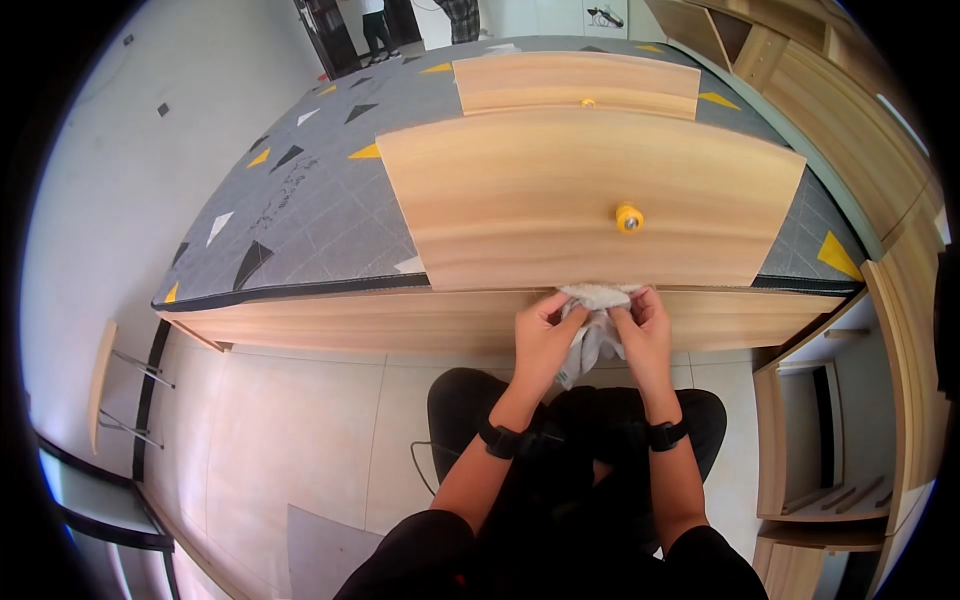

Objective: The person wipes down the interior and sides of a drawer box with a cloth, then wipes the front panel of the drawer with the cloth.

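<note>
Between my two hands hangs a crumpled whitish-grey cloth [592, 338], just in front of the bed's wooden side rail. My left hand [543, 340] pinches its left part, and my right hand [645, 335] grips the right part. The cloth's upper edge meets the front edge of a light wooden panel [520, 210] that lies on the mattress. A round yellow object with a metallic centre [629, 218] sits on that panel, right of its middle.
Behind lies a second wooden panel [560, 82] on the grey patterned mattress [330, 190]. Wooden shelving [835, 440] stands at the right. A folding seat with metal legs [105, 390] is by the left wall. Two people [460, 18] stand at the far end.
</note>
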`<move>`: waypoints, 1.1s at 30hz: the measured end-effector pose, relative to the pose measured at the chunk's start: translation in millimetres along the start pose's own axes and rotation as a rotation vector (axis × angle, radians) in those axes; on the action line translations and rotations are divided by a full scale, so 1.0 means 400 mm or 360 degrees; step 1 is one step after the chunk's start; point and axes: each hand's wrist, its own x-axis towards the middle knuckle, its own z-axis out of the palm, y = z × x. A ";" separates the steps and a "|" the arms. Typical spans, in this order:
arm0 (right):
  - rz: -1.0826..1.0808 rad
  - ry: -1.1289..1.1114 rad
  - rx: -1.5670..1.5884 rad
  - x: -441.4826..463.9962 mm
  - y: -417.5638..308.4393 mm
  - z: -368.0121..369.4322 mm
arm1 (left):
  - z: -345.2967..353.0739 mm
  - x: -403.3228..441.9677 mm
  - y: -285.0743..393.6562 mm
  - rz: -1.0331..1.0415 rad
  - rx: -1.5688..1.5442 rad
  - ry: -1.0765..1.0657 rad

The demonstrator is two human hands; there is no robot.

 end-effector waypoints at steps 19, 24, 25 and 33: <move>-0.0897 -0.0351 -0.0379 -0.085 -0.236 0.083 | -0.039 -0.157 0.170 0.0845 0.0634 0.0016; -0.1276 -0.0070 -0.0869 -0.065 -0.193 0.053 | 0.003 -0.110 0.139 0.1531 0.1264 0.0189; -0.1429 0.0057 -0.0949 -0.054 -0.203 0.054 | 0.021 -0.095 0.141 0.1535 0.1257 0.0188; -0.1792 0.0213 -0.1365 0.110 -0.213 0.080 | 0.106 0.080 0.119 0.2039 0.1719 0.0338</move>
